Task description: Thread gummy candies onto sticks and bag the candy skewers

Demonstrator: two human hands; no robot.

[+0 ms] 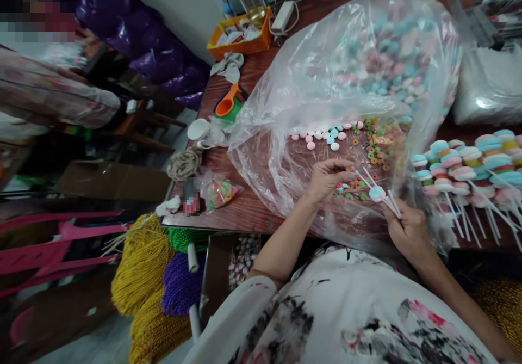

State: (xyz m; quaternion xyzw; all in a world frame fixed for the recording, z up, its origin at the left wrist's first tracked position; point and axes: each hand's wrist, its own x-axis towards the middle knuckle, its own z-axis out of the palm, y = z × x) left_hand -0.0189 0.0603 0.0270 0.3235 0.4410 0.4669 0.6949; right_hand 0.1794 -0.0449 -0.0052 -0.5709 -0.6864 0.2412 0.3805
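Several thin white sticks (pixel 393 205) are gripped in my right hand (pixel 410 228); a pale blue round disc (pixel 377 192) sits on one of them. My left hand (pixel 328 180) is just left of the stick tips, its thumb and fingers pinched together. What they hold, if anything, is too small to make out. Below and beyond both hands, small coloured rings (pixel 373 152) lie scattered on clear plastic. Farther off is a short spread of pink, white and blue discs (pixel 322 135). Stacked disc-and-ring sticks (pixel 465 162) lie in a pile to the right.
A large clear bag (pixel 310 65) of pastel discs covers much of the table (pixel 244 206). Along the left edge are a white cup (pixel 198 130), an orange scoop (pixel 228 103) and a small bag of rings (pixel 221 194). Yellow cord bundles (pixel 141 266) stand below. Another person's patterned garment (pixel 53 89) shows at left.
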